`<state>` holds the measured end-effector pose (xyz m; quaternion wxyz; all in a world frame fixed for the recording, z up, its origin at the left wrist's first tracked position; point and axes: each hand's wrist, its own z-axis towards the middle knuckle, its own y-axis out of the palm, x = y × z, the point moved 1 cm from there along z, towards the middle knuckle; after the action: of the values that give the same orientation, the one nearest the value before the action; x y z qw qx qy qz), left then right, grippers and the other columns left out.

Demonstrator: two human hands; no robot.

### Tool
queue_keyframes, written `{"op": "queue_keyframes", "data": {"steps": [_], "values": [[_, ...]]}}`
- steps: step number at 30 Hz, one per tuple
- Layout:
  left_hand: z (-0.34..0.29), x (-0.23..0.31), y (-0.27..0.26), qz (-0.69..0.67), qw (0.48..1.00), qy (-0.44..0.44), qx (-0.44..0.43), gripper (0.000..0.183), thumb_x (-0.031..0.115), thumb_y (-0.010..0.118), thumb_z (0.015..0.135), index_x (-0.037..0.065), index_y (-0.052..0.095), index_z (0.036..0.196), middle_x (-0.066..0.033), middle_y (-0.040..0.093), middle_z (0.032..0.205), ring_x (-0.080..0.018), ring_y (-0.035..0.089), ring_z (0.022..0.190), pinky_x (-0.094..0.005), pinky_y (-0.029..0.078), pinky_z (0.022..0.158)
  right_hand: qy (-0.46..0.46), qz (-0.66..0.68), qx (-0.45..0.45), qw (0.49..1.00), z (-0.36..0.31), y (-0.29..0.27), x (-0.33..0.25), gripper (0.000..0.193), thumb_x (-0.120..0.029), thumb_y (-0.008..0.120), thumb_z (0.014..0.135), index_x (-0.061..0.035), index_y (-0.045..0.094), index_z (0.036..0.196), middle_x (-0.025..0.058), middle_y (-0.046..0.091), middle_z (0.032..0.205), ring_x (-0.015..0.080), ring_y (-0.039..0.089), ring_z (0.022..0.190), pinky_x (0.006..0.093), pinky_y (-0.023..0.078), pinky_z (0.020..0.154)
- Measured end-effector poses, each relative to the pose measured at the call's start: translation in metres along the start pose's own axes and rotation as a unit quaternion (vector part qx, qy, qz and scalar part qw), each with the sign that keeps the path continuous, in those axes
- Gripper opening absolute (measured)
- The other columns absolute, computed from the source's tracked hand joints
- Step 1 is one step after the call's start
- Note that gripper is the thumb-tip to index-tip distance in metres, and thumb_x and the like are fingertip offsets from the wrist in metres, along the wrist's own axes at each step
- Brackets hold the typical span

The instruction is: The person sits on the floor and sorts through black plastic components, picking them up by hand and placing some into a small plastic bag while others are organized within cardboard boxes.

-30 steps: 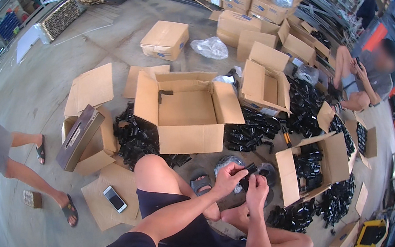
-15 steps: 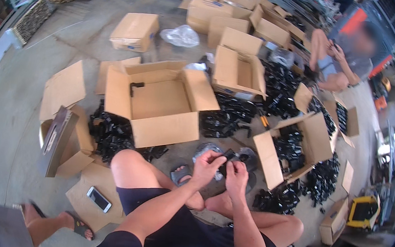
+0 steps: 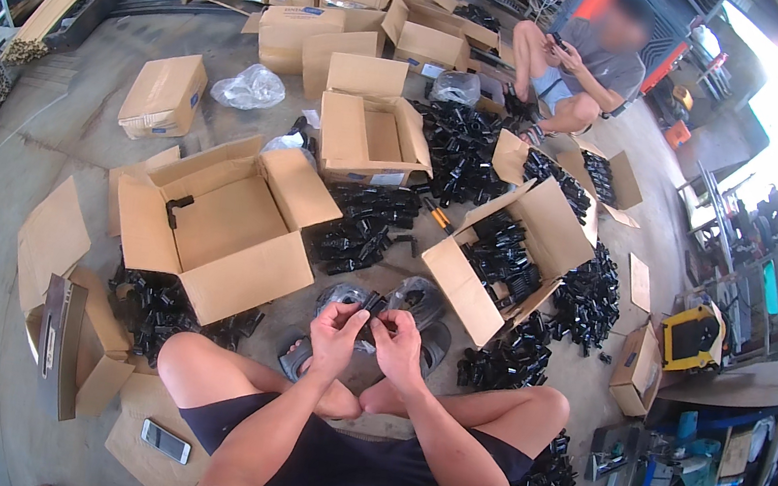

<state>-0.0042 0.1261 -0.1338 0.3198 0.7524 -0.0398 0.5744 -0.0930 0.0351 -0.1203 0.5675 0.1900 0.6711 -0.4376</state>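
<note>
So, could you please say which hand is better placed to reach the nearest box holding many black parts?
Probably the right hand: it is nearer the box, while the left hand lies farther across. Both hands hold a black part.

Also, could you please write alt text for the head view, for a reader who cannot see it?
The left hand and right hand hold a small black part between them. Ahead, a wide open box on the left contains one black piece, while a box on the right holds many. Black piles lie around them, and another person sits at upper right.
</note>
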Motion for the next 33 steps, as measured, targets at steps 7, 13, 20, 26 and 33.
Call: {"op": "queue_keyframes", "data": {"steps": [7,13,20,26,33], "values": [[-0.001,-0.001,-0.003,0.022,1.0,0.005,0.002,0.009,0.004,0.07,0.092,0.0,0.068,0.1,-0.0023,0.07,0.089,-0.0039,0.061,0.076,-0.0201,0.05,0.069,-0.005,-0.001,-0.004,1.0,-0.004,-0.005,-0.012,0.015,-0.012,0.071,0.089,0.0018,0.066,0.094,0.0149,0.062,0.094,0.0251,0.068,0.082,0.0336,0.055,0.071],[0.0,0.002,-0.003,-0.003,1.0,-0.015,-0.007,0.009,0.004,0.07,0.093,-0.001,0.068,0.101,-0.003,0.071,0.09,-0.0047,0.062,0.077,-0.0205,0.05,0.071,-0.025,-0.032,-0.009,0.999,-0.003,-0.001,0.002,0.015,-0.011,0.071,0.089,0.0016,0.066,0.094,0.0126,0.062,0.096,0.0218,0.067,0.079,0.0317,0.055,0.071],[0.001,0.006,-0.011,0.014,0.999,-0.026,-0.013,0.013,0.003,0.072,0.091,-0.002,0.069,0.103,-0.0046,0.072,0.095,-0.0069,0.065,0.084,-0.0214,0.052,0.077,0.001,0.014,-0.009,1.0,-0.007,-0.001,-0.018,0.013,-0.009,0.068,0.092,0.0036,0.066,0.095,0.0093,0.06,0.1,0.0171,0.067,0.088,0.029,0.056,0.077],[-0.002,0.008,0.007,0.011,1.0,-0.005,-0.001,0.007,0.005,0.071,0.092,0.001,0.068,0.098,-0.0004,0.069,0.088,-0.0032,0.059,0.076,-0.02,0.048,0.069,0.008,0.061,0.02,0.998,-0.006,0.0,-0.005,0.01,-0.007,0.07,0.089,0.0011,0.065,0.094,0.0099,0.059,0.1,0.0195,0.066,0.086,0.0298,0.056,0.076],[0.0,0.005,-0.004,0.046,0.999,0.002,-0.009,0.01,0.006,0.069,0.094,-0.001,0.065,0.1,-0.0039,0.069,0.093,-0.0066,0.061,0.081,-0.0213,0.049,0.074,-0.021,0.026,0.02,0.999,-0.003,-0.002,-0.015,0.014,-0.011,0.07,0.088,0.0013,0.065,0.093,0.0137,0.06,0.094,0.0252,0.064,0.079,0.0343,0.053,0.068]]}}
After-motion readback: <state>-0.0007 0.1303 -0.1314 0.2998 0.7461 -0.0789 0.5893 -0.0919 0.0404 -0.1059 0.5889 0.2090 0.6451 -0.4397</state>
